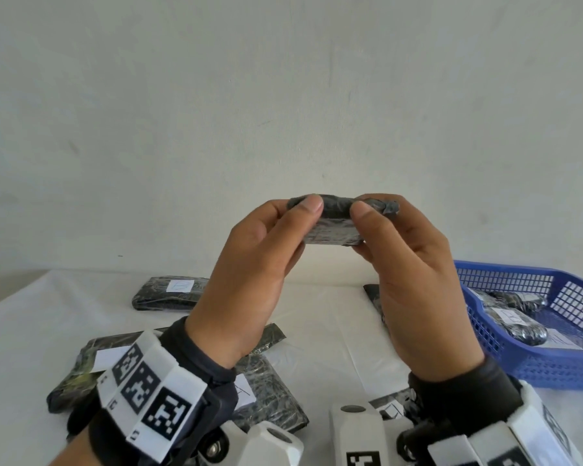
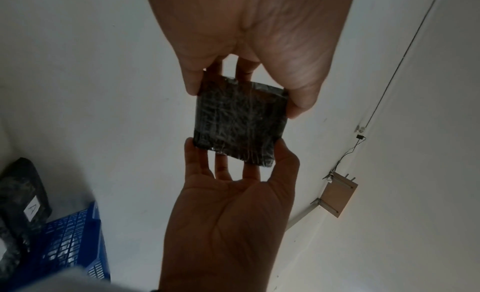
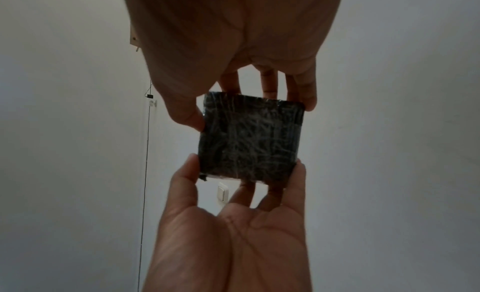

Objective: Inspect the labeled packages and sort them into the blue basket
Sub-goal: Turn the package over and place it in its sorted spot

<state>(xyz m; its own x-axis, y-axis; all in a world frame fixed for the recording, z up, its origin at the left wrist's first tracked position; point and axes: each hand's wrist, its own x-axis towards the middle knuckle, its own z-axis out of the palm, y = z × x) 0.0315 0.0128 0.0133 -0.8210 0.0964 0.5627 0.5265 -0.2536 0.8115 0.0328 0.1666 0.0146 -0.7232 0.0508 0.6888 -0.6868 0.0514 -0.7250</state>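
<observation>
**Small packet up for inspection, several more waiting**

Nearest the person, dark wrapped packets point(image 1: 91, 368) with white labels lie loose on the table point(image 1: 21, 331), one point(image 1: 266, 391) marked with what looks like an A. Above them both hands are raised. The left hand point(image 1: 249, 274) and right hand point(image 1: 408, 284) each pinch one end of a small black packet point(image 1: 334, 220) between thumb and fingers, holding it in the air, well clear of the table. The wrist views show only its plain, film-wrapped underside; no label shows on it in any view, so which letter it carries cannot be told.

Farther back, another packet point(image 1: 170, 292) sits on the table, labelled, the letter too blurred to read. To the right stands the basket point(image 1: 552, 371), already holding a few labelled packets point(image 1: 515, 321).

Judged from this, the sort is partly done: some packets are in, one is being checked, and at least four are left on the table.
</observation>
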